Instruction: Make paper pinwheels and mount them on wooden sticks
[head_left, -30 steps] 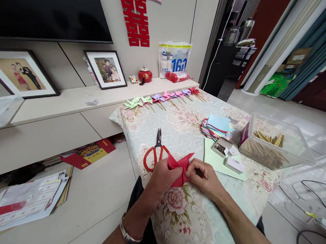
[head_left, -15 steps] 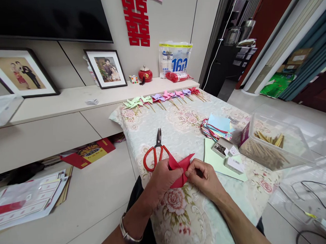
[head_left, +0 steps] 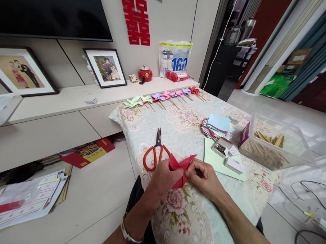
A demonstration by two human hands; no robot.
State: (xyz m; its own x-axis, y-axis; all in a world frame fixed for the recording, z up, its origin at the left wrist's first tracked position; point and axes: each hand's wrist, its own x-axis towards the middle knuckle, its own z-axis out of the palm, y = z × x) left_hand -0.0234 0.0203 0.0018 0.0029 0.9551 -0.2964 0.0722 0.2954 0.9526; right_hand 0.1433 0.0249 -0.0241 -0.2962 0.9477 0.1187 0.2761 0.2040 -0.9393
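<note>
The red paper pinwheel [head_left: 181,168] sits pinched between both hands just above the near edge of the table [head_left: 185,128], the left hand [head_left: 164,177] gripping its left side and the right hand [head_left: 205,177] pressing folded tips toward the centre. This looks like the gathering of the blades (not yet pinned), so the next move likely calls for holding the centre tight while reaching the pin box [head_left: 220,148], which lies right of the red-handled scissors [head_left: 155,154].

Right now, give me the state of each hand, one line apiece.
Left hand: closed on the red paper.
Right hand: closed, pinching the same red paper.
</note>
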